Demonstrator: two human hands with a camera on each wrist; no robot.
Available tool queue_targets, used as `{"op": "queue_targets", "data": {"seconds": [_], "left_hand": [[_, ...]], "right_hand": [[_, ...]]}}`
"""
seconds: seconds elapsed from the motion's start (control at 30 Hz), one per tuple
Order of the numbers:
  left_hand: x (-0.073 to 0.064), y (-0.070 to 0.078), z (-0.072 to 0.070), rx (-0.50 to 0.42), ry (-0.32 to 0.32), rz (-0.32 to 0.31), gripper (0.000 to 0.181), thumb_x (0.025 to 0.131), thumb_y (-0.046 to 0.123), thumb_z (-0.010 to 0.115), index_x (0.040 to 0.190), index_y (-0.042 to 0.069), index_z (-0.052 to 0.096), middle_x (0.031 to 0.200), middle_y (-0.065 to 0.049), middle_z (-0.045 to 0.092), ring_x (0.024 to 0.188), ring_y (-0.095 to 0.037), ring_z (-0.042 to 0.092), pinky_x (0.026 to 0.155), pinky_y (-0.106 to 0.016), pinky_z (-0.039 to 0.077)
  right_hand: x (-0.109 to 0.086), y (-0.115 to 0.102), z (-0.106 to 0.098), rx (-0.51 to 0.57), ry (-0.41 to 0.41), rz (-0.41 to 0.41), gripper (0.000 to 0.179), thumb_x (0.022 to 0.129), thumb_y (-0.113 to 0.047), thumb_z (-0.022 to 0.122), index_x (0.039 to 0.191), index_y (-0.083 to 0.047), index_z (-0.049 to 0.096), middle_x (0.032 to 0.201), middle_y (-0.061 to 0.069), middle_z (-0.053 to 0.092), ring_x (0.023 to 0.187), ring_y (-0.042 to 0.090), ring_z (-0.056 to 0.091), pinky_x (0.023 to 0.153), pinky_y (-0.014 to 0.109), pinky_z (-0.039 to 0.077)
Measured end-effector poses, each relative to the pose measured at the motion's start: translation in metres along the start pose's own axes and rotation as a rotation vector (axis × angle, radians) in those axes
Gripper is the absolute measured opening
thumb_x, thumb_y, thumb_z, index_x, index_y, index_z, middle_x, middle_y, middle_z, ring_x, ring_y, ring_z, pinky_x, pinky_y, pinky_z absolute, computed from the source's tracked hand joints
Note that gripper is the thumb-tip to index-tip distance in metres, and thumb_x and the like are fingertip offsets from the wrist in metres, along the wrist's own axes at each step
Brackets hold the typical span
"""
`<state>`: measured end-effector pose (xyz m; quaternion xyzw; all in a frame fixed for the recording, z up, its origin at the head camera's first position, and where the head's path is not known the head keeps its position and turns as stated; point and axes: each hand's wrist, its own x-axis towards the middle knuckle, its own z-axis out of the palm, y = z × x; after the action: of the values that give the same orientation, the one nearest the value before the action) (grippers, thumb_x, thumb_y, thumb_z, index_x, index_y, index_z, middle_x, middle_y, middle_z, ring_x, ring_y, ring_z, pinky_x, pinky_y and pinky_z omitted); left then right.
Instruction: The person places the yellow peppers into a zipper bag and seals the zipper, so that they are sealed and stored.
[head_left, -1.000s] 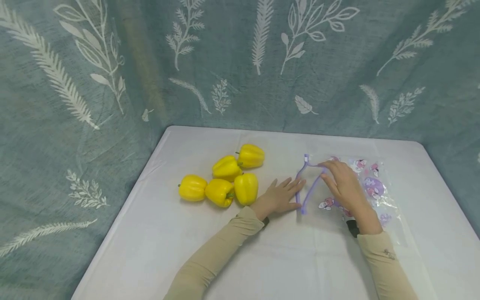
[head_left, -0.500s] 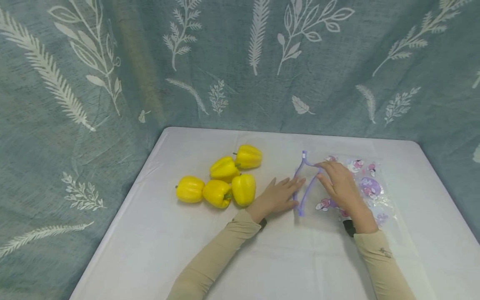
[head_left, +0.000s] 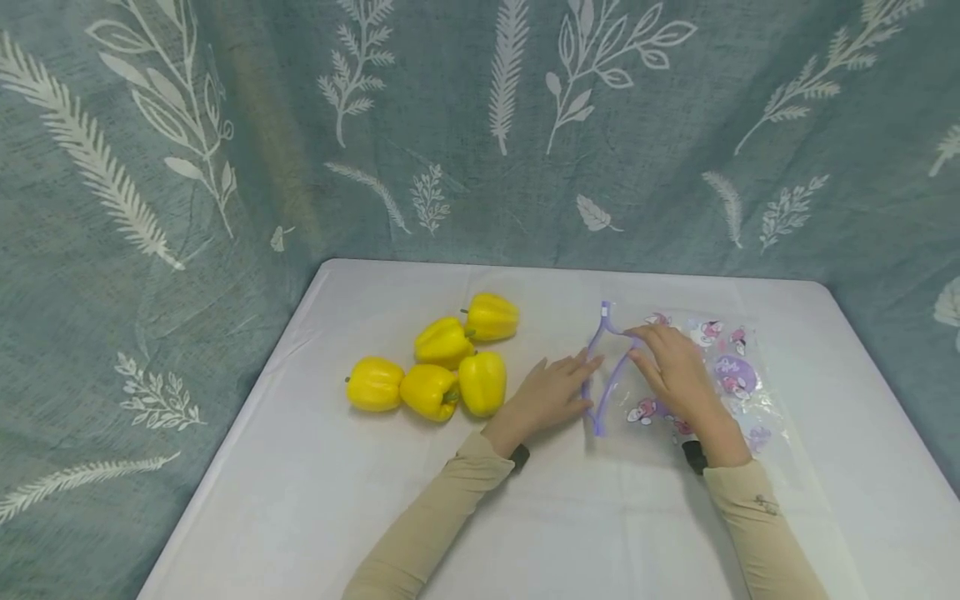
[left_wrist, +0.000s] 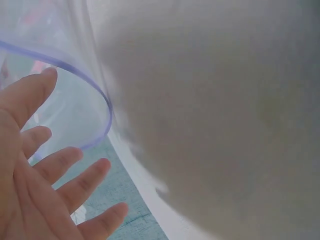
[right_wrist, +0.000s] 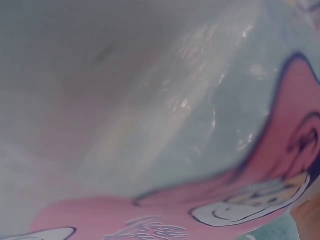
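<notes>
A clear zip bag (head_left: 735, 377) with purple and pink cartoon prints lies on the table, its purple-edged mouth (head_left: 613, 379) spread apart and facing left. My right hand (head_left: 678, 371) pinches the upper lip between thumb and fingers, lifting it. Fingers straight and spread, my left hand (head_left: 547, 392) rests on the lower lip. In the left wrist view the purple edge (left_wrist: 107, 105) curves past the fingers of the left hand (left_wrist: 45, 165). A pink print on the bag (right_wrist: 150, 210) fills the lower right wrist view; the right hand is almost wholly hidden there.
Several yellow bell peppers (head_left: 429, 392) are grouped left of the left hand, the closest pepper (head_left: 482, 383) just beyond its wrist. The white-covered table (head_left: 300, 500) ends at the back against a teal leaf-patterned curtain (head_left: 450, 125).
The head view has shifted slightly, so everything sits a little further left. Both hands keep nearly the same places at the bag's mouth, which stays parted.
</notes>
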<state>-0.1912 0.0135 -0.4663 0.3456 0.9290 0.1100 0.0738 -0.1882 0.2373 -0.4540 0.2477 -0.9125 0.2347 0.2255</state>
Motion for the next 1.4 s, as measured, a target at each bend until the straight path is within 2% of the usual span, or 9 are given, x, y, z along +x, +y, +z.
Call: {"op": "queue_targets", "data": {"seconds": [0.2,0.5,0.73,1.03,1.4], "left_hand": [[-0.006,0.000,-0.005,0.009,0.062,0.002,0.064,0.094,0.043,0.048,0.148,0.026,0.019,0.152,-0.003,0.023,0.135,-0.020,0.034,0.111,-0.047,0.028],[-0.020,0.002,-0.016,-0.020,0.165,0.062,0.062,0.095,0.039,0.049,0.148,0.022,0.023,0.150,-0.006,0.029,0.132,-0.020,0.039,0.108,-0.042,0.034],[-0.029,0.005,-0.020,-0.101,0.236,0.078,0.063,0.092,0.039,0.055,0.146,0.022,0.028,0.149,-0.005,0.032,0.128,-0.022,0.044,0.105,-0.037,0.039],[-0.041,0.005,-0.024,-0.232,0.307,0.075,0.063,0.090,0.042,0.057,0.144,0.024,0.032,0.148,-0.001,0.034,0.130,-0.019,0.041,0.105,-0.036,0.038],[-0.066,-0.003,-0.029,-0.334,0.446,0.059,0.060,0.088,0.034,0.062,0.142,0.023,0.038,0.145,0.003,0.040,0.130,-0.015,0.040,0.108,-0.032,0.035]], "right_hand": [[0.000,0.001,0.000,0.002,-0.013,0.025,0.034,0.097,-0.034,0.045,0.119,-0.009,0.055,0.113,0.013,0.059,0.105,0.036,0.053,0.090,0.052,0.042],[-0.001,0.001,-0.002,0.018,-0.026,0.044,0.032,0.097,-0.031,0.047,0.119,-0.010,0.054,0.115,0.013,0.059,0.108,0.036,0.052,0.093,0.052,0.041],[0.000,0.001,-0.003,0.023,-0.037,0.063,0.031,0.096,-0.031,0.048,0.120,-0.011,0.055,0.116,0.012,0.059,0.109,0.035,0.052,0.095,0.052,0.039],[0.002,0.002,-0.003,0.020,-0.016,0.028,0.032,0.095,-0.031,0.049,0.119,-0.011,0.056,0.114,0.011,0.060,0.107,0.034,0.054,0.093,0.051,0.042],[0.001,0.002,-0.003,0.024,-0.020,0.030,0.031,0.096,-0.029,0.049,0.119,-0.010,0.055,0.114,0.011,0.060,0.107,0.033,0.054,0.093,0.050,0.042]]}}
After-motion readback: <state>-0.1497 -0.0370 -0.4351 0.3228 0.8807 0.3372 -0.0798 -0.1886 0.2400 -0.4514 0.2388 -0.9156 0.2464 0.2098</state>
